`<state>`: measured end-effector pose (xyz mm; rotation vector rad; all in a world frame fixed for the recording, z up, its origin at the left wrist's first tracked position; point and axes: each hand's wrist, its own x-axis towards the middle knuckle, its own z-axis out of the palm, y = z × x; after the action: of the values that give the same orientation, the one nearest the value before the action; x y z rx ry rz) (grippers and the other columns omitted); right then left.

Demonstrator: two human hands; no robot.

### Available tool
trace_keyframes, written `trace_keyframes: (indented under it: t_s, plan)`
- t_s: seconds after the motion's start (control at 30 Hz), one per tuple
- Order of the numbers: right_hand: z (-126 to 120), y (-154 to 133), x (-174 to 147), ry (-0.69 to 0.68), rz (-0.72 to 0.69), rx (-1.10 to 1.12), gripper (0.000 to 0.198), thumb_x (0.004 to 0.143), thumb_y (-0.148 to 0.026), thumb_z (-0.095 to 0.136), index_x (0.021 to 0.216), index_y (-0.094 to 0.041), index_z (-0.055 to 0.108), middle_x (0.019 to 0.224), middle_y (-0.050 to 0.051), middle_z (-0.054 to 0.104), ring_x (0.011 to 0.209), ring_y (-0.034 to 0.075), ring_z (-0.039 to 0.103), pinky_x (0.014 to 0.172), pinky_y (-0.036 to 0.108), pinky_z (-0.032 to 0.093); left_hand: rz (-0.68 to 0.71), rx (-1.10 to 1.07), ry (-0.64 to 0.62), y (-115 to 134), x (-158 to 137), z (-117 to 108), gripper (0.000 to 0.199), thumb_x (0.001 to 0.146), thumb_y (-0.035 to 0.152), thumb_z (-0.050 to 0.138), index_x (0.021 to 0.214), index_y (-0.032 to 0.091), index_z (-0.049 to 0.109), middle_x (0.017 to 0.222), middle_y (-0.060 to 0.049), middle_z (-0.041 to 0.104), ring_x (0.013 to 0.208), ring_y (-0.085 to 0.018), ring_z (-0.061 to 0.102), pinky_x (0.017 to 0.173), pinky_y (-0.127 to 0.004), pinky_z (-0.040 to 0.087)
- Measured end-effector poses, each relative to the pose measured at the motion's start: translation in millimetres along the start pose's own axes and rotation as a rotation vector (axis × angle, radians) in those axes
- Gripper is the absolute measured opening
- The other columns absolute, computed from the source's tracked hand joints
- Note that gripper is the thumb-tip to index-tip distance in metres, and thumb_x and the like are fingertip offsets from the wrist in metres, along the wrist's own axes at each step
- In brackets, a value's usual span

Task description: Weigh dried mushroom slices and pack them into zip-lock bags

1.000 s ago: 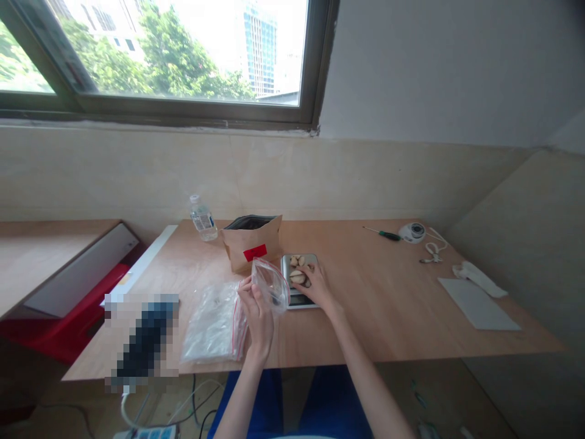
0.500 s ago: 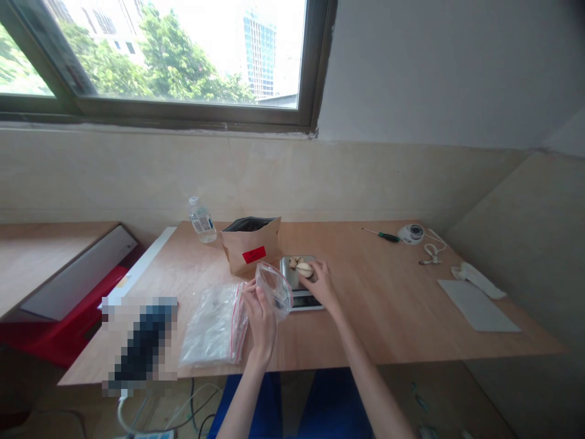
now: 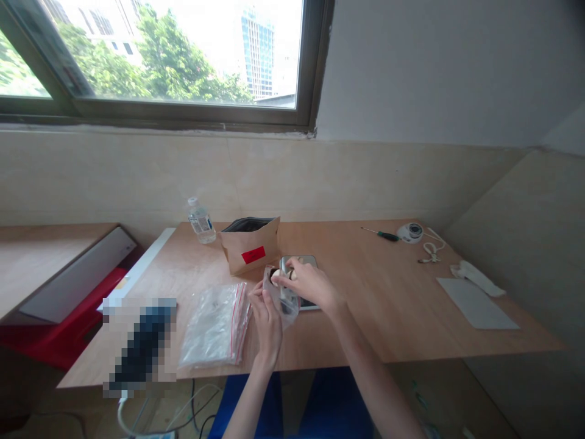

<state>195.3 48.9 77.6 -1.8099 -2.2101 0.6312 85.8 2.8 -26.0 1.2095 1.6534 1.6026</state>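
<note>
My left hand (image 3: 266, 320) pinches the edge of a clear zip bag (image 3: 289, 311), its mouth spread open. With its fingers closed on a pale, rounded piece (image 3: 276, 278), my right hand (image 3: 311, 283) is at the bag's mouth. I cannot make out exactly what kind of piece it is. Behind the bag and right hand lies a small silver weighing scale (image 3: 311, 260), mostly covered, with more pale pieces partly showing on its plate. A stack of clear zip bags (image 3: 214, 323) rests on the table just left of my left hand.
A brown paper pouch (image 3: 249, 247) with a red label stands open behind the bag. To its left is a plastic bottle (image 3: 202, 222). A screwdriver (image 3: 387, 236), a white dome camera (image 3: 410, 233) and a grey sheet (image 3: 478, 305) lie on the right. A blurred dark object (image 3: 141, 347) sits front left.
My right hand has moved left from over the scale to the bag's mouth, carrying the pale piece. My left hand and the bag have shifted slightly right.
</note>
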Motion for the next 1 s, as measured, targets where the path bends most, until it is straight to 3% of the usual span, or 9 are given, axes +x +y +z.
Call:
trace_keyframes:
  t_s: [0.1, 0.2, 0.37, 0.57, 0.67, 0.73, 0.87, 1.0]
  plan:
    - [-0.4, -2.8, -1.5, 0.017, 0.012, 0.04, 0.052, 0.091, -0.06, 0.026, 0.107, -0.018, 0.053, 0.094, 0.015, 0.069, 0.089, 0.03, 0.065, 0.066, 0.031, 0.04, -0.107, 0.008, 0.028, 0.2, -0.8, -1.4, 0.029, 0.093, 0.047, 0.027, 0.091, 0.021, 0.04, 0.093, -0.008, 0.054, 0.091, -0.024, 0.055, 0.083, -0.04, 0.042]
    - [-0.5, -2.1, -2.7, 0.041, -0.002, 0.105, 0.038, 0.097, -0.038, 0.018, 0.105, -0.018, 0.049, 0.087, 0.011, 0.069, 0.083, 0.027, 0.066, 0.062, 0.028, 0.036, -0.11, 0.015, 0.042, -0.2, -1.0, -2.3, 0.03, 0.092, 0.049, 0.028, 0.091, 0.021, 0.04, 0.094, -0.008, 0.054, 0.091, -0.024, 0.055, 0.083, -0.04, 0.042]
    - [2.6, -2.8, -3.7, 0.075, -0.058, 0.187, 0.021, 0.093, -0.025, 0.029, 0.107, -0.017, 0.043, 0.078, 0.007, 0.065, 0.073, 0.022, 0.063, 0.058, 0.026, 0.033, -0.059, -0.031, 0.009, 1.3, -2.3, -2.3, 0.029, 0.094, 0.046, 0.027, 0.097, 0.021, 0.041, 0.115, -0.011, 0.051, 0.108, -0.023, 0.05, 0.093, -0.04, 0.038]
    - [15.3, -6.7, -3.0, 0.13, -0.268, 0.204, 0.014, 0.089, -0.029, 0.048, 0.089, -0.017, 0.054, 0.088, 0.007, 0.062, 0.082, 0.017, 0.058, 0.071, 0.028, 0.041, -0.101, -0.077, 0.017, 4.3, -2.1, -4.0, 0.03, 0.092, 0.049, 0.028, 0.097, 0.021, 0.039, 0.112, -0.011, 0.052, 0.105, -0.023, 0.052, 0.091, -0.038, 0.04]
    - [20.6, -8.2, -2.0, 0.074, -0.433, 0.211, 0.022, 0.091, -0.027, 0.047, 0.077, -0.019, 0.061, 0.086, 0.006, 0.061, 0.085, 0.017, 0.057, 0.077, 0.029, 0.044, -0.12, -0.072, 0.032, 7.4, -2.5, -5.4, 0.031, 0.092, 0.051, 0.028, 0.095, 0.022, 0.039, 0.106, -0.009, 0.052, 0.102, -0.023, 0.052, 0.09, -0.038, 0.04]
    - [22.7, -9.7, -2.5, 0.028, -0.487, 0.244, 0.028, 0.093, -0.027, 0.042, 0.078, -0.021, 0.065, 0.085, 0.005, 0.063, 0.084, 0.018, 0.059, 0.077, 0.029, 0.045, -0.125, -0.09, 0.036, 10.5, -3.0, -6.2, 0.031, 0.091, 0.052, 0.029, 0.094, 0.022, 0.039, 0.103, -0.008, 0.052, 0.099, -0.022, 0.053, 0.088, -0.036, 0.041]
    - [23.8, -12.6, -8.8, -0.072, -0.408, 0.3, 0.045, 0.096, -0.037, 0.032, 0.077, -0.02, 0.069, 0.076, 0.006, 0.065, 0.074, 0.019, 0.061, 0.071, 0.032, 0.047, -0.209, -0.141, 0.061, 12.1, 0.0, -8.5, 0.032, 0.091, 0.053, 0.029, 0.095, 0.023, 0.039, 0.097, -0.007, 0.054, 0.09, -0.021, 0.056, 0.079, -0.034, 0.045]
    - [21.8, -6.1, -12.2, -0.064, -0.451, 0.316, 0.053, 0.097, -0.044, 0.028, 0.074, -0.019, 0.069, 0.086, 0.006, 0.065, 0.088, 0.019, 0.06, 0.082, 0.031, 0.045, -0.192, -0.2, 0.1, 0.0, 10.3, -13.0, 0.034, 0.09, 0.053, 0.03, 0.102, 0.023, 0.04, 0.107, -0.01, 0.055, 0.101, -0.022, 0.056, 0.086, -0.036, 0.044]
